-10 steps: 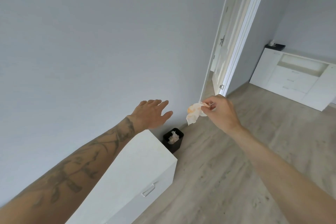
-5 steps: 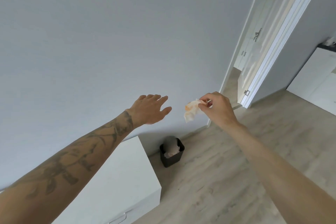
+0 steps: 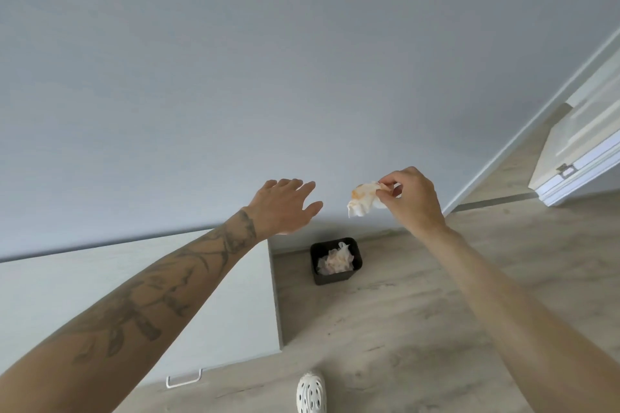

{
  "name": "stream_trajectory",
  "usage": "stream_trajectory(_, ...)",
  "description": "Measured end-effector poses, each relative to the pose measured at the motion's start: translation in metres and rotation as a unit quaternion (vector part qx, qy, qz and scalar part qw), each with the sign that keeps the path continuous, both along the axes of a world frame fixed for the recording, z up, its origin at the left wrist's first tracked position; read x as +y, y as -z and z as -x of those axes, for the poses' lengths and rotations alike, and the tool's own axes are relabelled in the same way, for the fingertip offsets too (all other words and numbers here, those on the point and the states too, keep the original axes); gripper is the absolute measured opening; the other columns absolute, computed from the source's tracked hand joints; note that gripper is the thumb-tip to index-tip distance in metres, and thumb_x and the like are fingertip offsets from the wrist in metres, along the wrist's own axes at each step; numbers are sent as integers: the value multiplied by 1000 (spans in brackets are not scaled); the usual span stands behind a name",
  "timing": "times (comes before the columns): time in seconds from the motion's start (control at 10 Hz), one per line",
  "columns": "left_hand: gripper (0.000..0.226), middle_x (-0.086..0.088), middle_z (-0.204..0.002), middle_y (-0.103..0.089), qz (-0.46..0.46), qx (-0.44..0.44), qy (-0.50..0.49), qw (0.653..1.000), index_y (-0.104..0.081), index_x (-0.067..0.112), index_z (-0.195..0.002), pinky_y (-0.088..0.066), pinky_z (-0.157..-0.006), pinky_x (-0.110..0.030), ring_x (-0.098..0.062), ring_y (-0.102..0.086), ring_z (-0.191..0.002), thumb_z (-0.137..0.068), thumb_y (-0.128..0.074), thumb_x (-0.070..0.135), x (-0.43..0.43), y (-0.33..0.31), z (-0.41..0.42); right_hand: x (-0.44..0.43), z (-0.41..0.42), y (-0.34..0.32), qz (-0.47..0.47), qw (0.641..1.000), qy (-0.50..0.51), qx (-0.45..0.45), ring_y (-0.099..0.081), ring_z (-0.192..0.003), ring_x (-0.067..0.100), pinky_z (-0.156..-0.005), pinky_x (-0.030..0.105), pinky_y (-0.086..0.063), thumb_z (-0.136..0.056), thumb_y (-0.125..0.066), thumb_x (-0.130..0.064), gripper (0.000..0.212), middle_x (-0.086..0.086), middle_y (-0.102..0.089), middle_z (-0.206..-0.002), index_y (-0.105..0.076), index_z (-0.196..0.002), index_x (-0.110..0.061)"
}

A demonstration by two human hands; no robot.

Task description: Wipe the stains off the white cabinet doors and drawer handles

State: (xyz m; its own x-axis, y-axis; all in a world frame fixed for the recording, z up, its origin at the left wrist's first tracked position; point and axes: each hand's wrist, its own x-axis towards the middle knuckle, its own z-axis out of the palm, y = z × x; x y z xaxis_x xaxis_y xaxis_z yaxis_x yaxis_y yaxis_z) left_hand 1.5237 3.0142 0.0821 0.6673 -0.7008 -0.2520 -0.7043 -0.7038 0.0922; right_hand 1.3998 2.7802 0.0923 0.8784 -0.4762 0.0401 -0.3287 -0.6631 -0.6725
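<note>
My right hand [image 3: 411, 199] pinches a crumpled white wipe [image 3: 364, 199] with orange stains, holding it in the air above and slightly right of a small black bin [image 3: 335, 275]. My left hand [image 3: 285, 206] is stretched forward, fingers spread, holding nothing, above the far right corner of a white cabinet [image 3: 100, 285]. The cabinet's flat top fills the lower left. One metal drawer handle [image 3: 184, 380] shows at its front edge; the drawer fronts are hidden from this angle.
The black bin holds several crumpled used wipes [image 3: 335, 260] and stands on the wood-look floor [image 3: 419, 329] against the grey wall [image 3: 268, 60]. A white open door [image 3: 583, 144] is at the right. A white perforated shoe [image 3: 311, 394] shows at the bottom.
The view has swung left and down: the far cabinet left the frame, the bin now lies below my hands, and my shoe appears. Both hands keep their pose, the wipe still pinched.
</note>
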Motion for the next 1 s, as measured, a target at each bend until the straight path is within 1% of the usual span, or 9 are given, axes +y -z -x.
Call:
stream_trajectory(0.2, 60, 0, -164, -39, -32, 49, -43, 997, -31, 25, -161, -26, -122, -41, -24, -38, -149, -110, -31, 56, -39, 107, -47, -41, -59, 112, -24, 997, -21, 71, -67, -92, 18, -86, 35, -53, -93, -71, -13, 12, -1, -61, -108, -77, -98, -22)
stream_trajectory(0.3, 58, -2, -159, -44, -46, 73, -47, 995, -35, 22, -158, -29, -120, -43, -26, -42, -145, -109, -31, 55, -60, 160, -62, -62, -77, 174, -28, 992, -40, 114, -66, -93, 19, -84, 34, -50, -92, -70, -12, 14, 1, -61, -110, -78, -101, -18)
stream_trajectory(0.4, 58, -4, -157, -48, -60, 101, -58, 991, -40, 21, -155, -31, -120, -44, -28, -43, -144, -109, -31, 56, -78, 213, -71, -81, -92, 238, -34, 988, -48, 145, -64, -93, 21, -78, 33, -46, -91, -69, -10, 13, 3, -61, -106, -78, -99, -14)
stream_trajectory(0.5, 60, -5, -157, -48, -73, 117, -64, 988, -39, 21, -156, -31, -120, -44, -28, -44, -143, -109, -30, 57, -94, 273, -78, -98, -107, 306, -29, 985, -49, 165, -61, -86, 21, -65, 31, -43, -88, -68, -9, 13, 1, -66, -95, -79, -90, -16)
stream_trajectory(0.6, 62, -5, -159, -46, -80, 124, -67, 987, -36, 20, -159, -31, -122, -44, -28, -43, -146, -110, -28, 57, -107, 332, -80, -113, -115, 377, -27, 982, -46, 183, -62, -82, 21, -59, 24, -37, -84, -69, -10, 15, 1, -71, -89, -80, -89, -19)
stream_trajectory(0.7, 62, -4, -161, -44, -82, 138, -81, 984, -34, 20, -160, -29, -124, -44, -27, -40, -149, -111, -27, 56, -116, 388, -80, -124, -120, 447, -39, 979, -43, 193, -64, -83, 23, -63, 27, -39, -85, -68, -12, 15, 2, -71, -92, -79, -90, -20)
stream_trajectory(0.8, 62, -3, -163, -42, -86, 142, -92, 982, -32, 21, -162, -27, -126, -44, -25, -37, -151, -111, -27, 56, -123, 435, -80, -131, -125, 507, -41, 974, -60, 216, -64, -91, 23, -71, 31, -47, -88, -69, -13, 17, 4, -68, -103, -79, -98, -22)
stream_trajectory(0.9, 62, -2, -163, -42, -72, 139, -106, 982, -32, 21, -162, -26, -126, -44, -25, -37, -151, -111, -27, 57, -122, 465, -79, -133, -122, 542, -31, 972, -79, 218, -68, -96, 23, -82, 42, -59, -94, -73, -24, 14, 3, -69, -111, -78, -107, -24)
stream_trajectory(1.0, 63, -3, -162, -43, -69, 132, -114, 982, -34, 21, -160, -28, -125, -45, -26, -39, -150, -110, -27, 58, -118, 471, -79, -130, -120, 545, -24, 975, -79, 205, -67, -99, 24, -87, 44, -58, -97, -73, -23, 17, 6, -70, -111, -78, -112, -17)
